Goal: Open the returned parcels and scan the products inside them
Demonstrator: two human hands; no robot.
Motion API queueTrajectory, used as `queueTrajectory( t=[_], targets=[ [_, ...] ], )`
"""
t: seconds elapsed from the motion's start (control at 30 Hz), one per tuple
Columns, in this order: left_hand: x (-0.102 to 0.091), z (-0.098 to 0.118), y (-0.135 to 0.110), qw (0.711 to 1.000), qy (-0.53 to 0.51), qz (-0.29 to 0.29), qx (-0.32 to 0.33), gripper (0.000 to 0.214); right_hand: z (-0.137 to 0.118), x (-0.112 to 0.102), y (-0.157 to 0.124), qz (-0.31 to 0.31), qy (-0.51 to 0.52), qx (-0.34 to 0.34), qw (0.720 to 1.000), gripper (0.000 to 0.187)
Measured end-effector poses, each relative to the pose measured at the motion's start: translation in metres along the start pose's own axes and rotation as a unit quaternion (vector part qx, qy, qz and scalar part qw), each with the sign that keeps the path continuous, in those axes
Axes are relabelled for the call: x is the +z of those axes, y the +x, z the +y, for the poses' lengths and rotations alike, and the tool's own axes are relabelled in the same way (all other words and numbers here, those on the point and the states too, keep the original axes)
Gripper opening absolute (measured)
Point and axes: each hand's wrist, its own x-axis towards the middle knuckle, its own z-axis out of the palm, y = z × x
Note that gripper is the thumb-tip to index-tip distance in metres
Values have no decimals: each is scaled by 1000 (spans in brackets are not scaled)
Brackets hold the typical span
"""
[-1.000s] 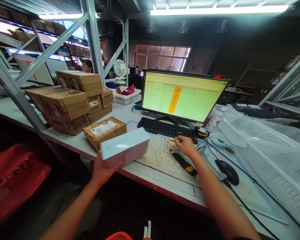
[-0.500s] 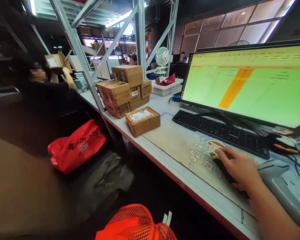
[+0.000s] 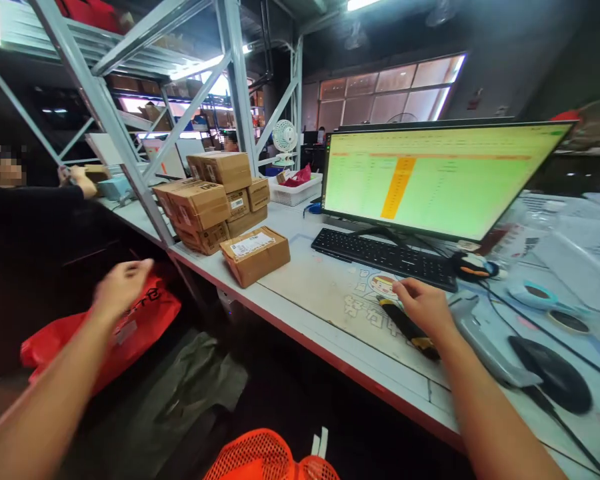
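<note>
My left hand (image 3: 123,287) is raised at the left, in front of a red bag (image 3: 125,340) with black lettering. Its fingers are smeared by motion. My right hand (image 3: 423,307) is over the desk mat with thumb and fingers drawn together; whatever they might pinch is hidden. Just on its near side a black and yellow utility knife (image 3: 405,323) lies on the mat. A grey handheld device (image 3: 495,347) sits right of that wrist. On the desk to the left is a taped cardboard box (image 3: 257,257) with a white label.
Several cardboard boxes (image 3: 195,203) are stacked beside a metal rack post (image 3: 130,160). Behind the mat stand a keyboard (image 3: 380,257) and a monitor (image 3: 430,180). A black mouse (image 3: 553,373) and cables are at the right. Another person (image 3: 35,207) works far left.
My left hand has come into view in front of the red bag. My view has swung right. My right hand stays near the knife. The other person's box has been lowered.
</note>
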Motion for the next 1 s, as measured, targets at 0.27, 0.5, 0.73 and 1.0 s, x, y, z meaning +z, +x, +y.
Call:
queueTrajectory(
  t=[0.27,0.5,0.73,1.0],
  targets=[
    [159,82,-9,963,-211,-170,-20,91,18,-55,-42,114,-132,50,983,44],
    [174,65,-39,911,-358,-167,119,110,69,-85,-86,-6,-297,210,932,66],
    [181,67,-126,832,-395,-193,338,122,46,-63,-72,-106,-353,280,886,67],
    [207,101,-175,760,-419,-336,366,123,21,-53,-47,-118,-382,282,872,51]
  ],
)
